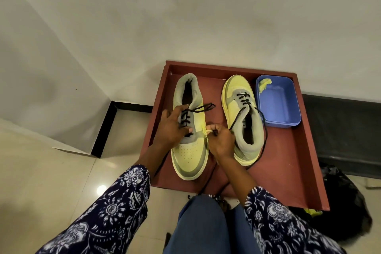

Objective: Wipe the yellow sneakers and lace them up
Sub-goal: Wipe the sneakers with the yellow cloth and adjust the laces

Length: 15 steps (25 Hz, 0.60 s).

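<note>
Left hand pressing flat on the near sneaker, right hand pinching its black lace: a hard tug could unthread the eyelets.

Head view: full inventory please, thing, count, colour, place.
tray: 1, red-brown, on the floor against the wall
left sneaker: 1, yellow and grey, left part of the tray, toe toward the person
right sneaker: 1, yellow and grey, middle of the tray, toe toward the wall
laces: black, partly threaded through both sneakers, loose ends trailing on the tray
tub: 1, blue, far right corner of the tray
cloth: 1, yellow, in the tub's far corner
bag: 1, black, on the floor right of the tray
left hand: rests on the left sneaker's laced part
right hand: pinches a lace beside the left sneaker
</note>
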### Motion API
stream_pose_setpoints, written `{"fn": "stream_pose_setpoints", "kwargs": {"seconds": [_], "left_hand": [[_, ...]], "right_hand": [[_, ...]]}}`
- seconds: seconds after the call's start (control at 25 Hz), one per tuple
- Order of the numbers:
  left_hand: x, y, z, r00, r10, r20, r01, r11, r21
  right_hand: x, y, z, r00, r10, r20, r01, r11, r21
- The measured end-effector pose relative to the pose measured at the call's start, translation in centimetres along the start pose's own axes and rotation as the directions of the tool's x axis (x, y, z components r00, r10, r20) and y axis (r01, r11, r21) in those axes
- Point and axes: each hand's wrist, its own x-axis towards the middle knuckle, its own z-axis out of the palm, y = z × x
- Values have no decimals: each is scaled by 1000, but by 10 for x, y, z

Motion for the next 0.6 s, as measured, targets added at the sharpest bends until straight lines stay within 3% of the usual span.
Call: {"fn": "stream_pose_setpoints", "kwargs": {"seconds": [0.48,0.6], "left_hand": [[-7,-24,-7,998,-9,58,9,1000,-7],[-10,-22,-2,1000,-9,-20,10,999,31]], "right_hand": [[-89,19,15,997,58,46,-65,983,171],[-85,25,17,993,113,22,-115,967,229]]}}
